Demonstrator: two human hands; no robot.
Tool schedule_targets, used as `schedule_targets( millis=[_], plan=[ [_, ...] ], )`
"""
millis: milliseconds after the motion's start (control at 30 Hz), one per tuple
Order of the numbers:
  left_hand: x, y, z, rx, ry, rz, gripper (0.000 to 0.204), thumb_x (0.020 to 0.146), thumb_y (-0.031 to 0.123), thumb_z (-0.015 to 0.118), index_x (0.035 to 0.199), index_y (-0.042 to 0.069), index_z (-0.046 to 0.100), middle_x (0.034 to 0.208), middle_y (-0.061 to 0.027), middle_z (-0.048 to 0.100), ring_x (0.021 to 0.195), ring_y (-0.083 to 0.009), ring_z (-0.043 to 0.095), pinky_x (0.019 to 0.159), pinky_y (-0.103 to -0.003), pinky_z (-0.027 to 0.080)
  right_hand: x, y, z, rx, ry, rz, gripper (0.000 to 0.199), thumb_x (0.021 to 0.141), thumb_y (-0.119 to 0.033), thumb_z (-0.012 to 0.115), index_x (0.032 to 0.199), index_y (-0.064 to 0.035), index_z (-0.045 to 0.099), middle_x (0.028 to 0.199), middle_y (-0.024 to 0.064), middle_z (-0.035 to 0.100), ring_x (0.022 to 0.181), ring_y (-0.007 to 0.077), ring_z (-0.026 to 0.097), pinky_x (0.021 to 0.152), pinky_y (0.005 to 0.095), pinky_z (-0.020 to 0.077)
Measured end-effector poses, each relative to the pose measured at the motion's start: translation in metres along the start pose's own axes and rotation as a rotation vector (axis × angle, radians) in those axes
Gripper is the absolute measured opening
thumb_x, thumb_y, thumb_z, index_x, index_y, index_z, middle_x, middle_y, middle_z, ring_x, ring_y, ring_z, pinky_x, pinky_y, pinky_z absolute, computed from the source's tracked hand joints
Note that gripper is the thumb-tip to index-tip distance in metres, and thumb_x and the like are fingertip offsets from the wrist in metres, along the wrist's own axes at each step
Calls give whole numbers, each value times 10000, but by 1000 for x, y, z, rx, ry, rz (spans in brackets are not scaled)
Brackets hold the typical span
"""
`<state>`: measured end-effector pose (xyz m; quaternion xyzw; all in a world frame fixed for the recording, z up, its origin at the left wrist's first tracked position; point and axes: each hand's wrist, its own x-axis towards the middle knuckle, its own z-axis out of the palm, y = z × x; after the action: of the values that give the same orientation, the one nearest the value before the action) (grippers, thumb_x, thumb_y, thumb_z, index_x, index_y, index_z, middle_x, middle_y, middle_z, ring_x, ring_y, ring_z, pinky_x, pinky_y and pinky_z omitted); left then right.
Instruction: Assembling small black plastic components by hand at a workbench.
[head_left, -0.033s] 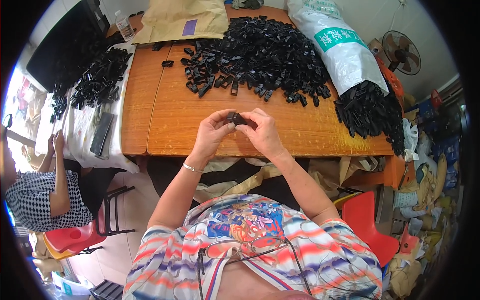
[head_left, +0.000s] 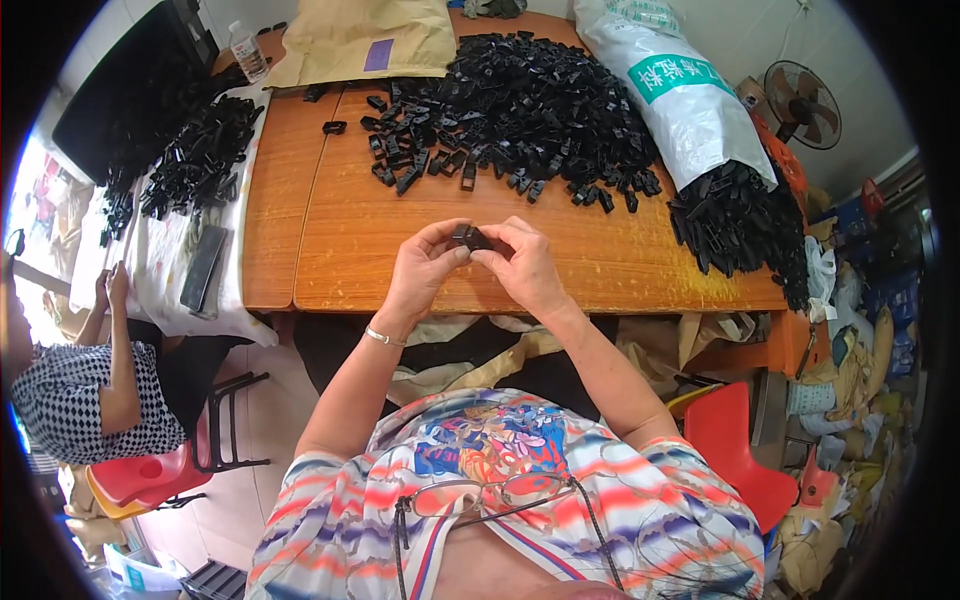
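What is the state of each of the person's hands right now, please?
Left hand: closed, holding a small black piece.
Right hand: closed on the small black piece too; whether it grips a second one cannot be told.

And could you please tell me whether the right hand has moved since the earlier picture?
No: the right hand shows no visible shift in any direction against the table.
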<state>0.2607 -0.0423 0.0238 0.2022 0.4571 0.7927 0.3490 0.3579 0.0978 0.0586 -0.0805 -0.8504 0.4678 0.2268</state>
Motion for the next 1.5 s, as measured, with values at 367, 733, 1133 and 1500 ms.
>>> schedule_targets(
  millis=[367, 733, 1133, 1500],
  plan=[
    [-18, -9, 25, 678, 140, 246, 264, 834, -10, 644, 1093, -38, 605, 933, -60, 614, 860, -114, 591, 741, -249, 491, -22, 12, 21, -160, 126, -132, 257, 720, -3, 708, 951, -17, 597, 785, 142, 585, 688, 291, 603, 602, 356, 493],
    [15, 1, -3, 316, 263, -10, 248, 953, 111, 529, 1177, 8, 543, 967, -91, 672, 825, -154, 633, 707, -261, 504, 24, 48, -46, -200, 133, -13, 163, 775, -123, 729, 824, -9, 623, 785, 113, 637, 687, 225, 638, 620, 329, 500],
    [-25, 95, -133, 1577, 694, 765, 271, 764, -8, 620, 1029, 45, 618, 1023, -152, 618, 1001, -334, 567, 895, -420, 442, 3, 78, -30, -466, 179, -156, 52, 802, -35, 650, 822, -41, 603, 854, 121, 563, 799, 328, 578, 685, 394, 472],
    [-72, 177, -300, 1826, 967, -158, 866, 678, 312, 777, 1416, 99, 378, 1333, -166, 515, 1247, -331, 474, 1032, -416, 390, 8, 83, -26, -485, 145, -114, 62, 810, -52, 661, 843, -50, 608, 884, 98, 563, 788, 302, 588, 669, 376, 475]
  ],
)
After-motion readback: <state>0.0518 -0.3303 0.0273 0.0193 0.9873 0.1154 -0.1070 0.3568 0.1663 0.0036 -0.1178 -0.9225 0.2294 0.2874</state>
